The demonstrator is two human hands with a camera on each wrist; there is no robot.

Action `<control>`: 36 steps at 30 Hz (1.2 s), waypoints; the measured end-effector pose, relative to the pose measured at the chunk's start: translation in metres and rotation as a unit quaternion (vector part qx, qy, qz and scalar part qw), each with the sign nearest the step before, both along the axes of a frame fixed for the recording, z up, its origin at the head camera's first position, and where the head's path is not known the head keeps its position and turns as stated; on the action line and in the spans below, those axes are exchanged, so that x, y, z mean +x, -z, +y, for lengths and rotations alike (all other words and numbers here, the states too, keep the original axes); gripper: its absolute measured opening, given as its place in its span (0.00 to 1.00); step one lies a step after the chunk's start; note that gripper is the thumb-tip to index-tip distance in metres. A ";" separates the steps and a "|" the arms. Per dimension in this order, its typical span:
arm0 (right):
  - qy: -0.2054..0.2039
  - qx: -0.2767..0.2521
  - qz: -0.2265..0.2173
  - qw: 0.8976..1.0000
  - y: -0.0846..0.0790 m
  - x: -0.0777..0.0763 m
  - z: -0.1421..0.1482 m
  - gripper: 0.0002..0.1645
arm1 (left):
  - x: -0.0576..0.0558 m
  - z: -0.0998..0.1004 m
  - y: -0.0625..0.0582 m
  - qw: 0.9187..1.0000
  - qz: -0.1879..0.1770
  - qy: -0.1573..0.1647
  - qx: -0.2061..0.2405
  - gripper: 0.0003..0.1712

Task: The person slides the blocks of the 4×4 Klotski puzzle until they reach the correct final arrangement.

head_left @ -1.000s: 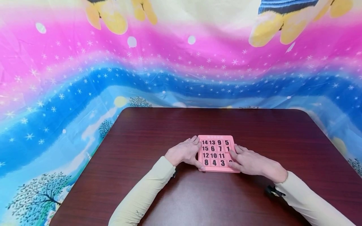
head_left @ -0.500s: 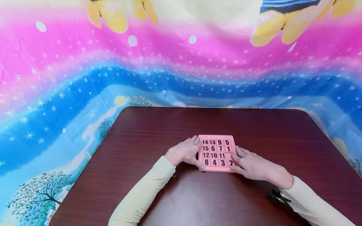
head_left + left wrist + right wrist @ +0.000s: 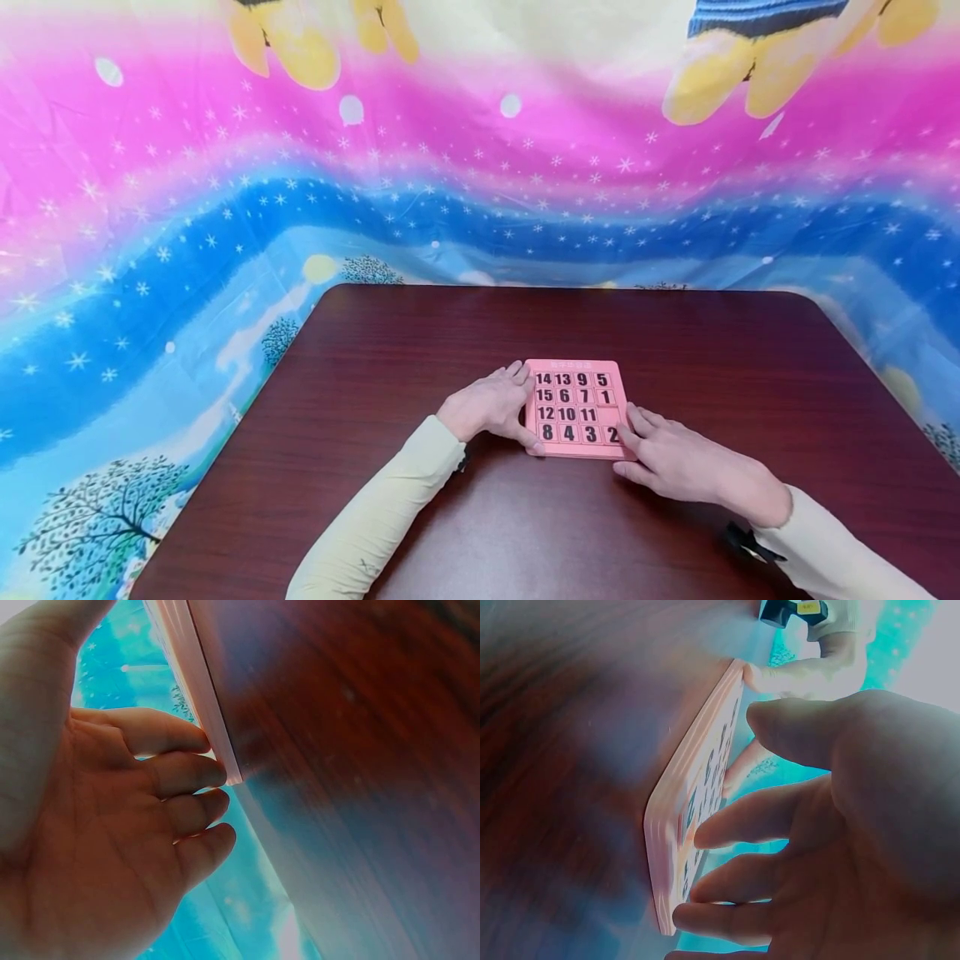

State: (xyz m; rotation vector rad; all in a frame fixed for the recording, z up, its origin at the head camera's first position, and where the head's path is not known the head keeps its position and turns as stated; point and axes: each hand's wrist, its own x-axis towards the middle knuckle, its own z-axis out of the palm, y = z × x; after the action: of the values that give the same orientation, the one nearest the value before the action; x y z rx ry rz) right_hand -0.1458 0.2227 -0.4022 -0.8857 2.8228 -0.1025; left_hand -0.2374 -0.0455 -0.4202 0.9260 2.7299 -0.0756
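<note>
A pink number sliding puzzle [image 3: 577, 423] lies flat on the table, its black-numbered tiles facing up. A gap in the tiles sits at the right end of the third row, between the 1 tile [image 3: 606, 397] and the 2 tile [image 3: 612, 434]. My left hand [image 3: 491, 404] holds the puzzle's left side, thumb at the near-left corner and fingertips along the edge. The left wrist view shows those fingers [image 3: 199, 776] against the edge. My right hand [image 3: 686, 457] is at the near-right corner, fingers extended, index fingertip beside the 2 tile; the right wrist view shows its thumb [image 3: 787, 727] apart from the puzzle.
The dark wooden table [image 3: 420, 333] has rounded far corners. A patterned cloth backdrop [image 3: 450, 183] hangs just behind it and down both sides. Black wrist straps [image 3: 753, 543] show below the pale sleeves.
My right hand has drawn back toward the near right, uncovering the 2 tile and the whole 1 tile. The left hand and the puzzle have stayed in place, with the tiles in the same order.
</note>
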 end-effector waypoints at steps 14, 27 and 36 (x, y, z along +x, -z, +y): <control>-0.012 -0.008 0.015 1.000 0.005 0.003 -0.001 0.39 | 0.000 0.000 0.001 1.000 0.005 0.001 0.000 0.70; 0.008 -0.005 -0.016 1.000 0.007 -0.009 -0.001 0.40 | 0.000 0.000 0.002 1.000 0.003 -0.002 0.000 0.71; 0.012 -0.002 0.003 1.000 0.010 -0.022 0.002 0.40 | 0.000 0.000 0.002 1.000 0.003 -0.002 0.003 0.70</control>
State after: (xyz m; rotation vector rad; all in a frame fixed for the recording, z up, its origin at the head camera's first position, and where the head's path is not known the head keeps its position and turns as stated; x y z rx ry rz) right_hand -0.1674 0.2252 -0.4121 -0.8557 2.8402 -0.1096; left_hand -0.2378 -0.0454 -0.4222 0.9238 2.7388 -0.0693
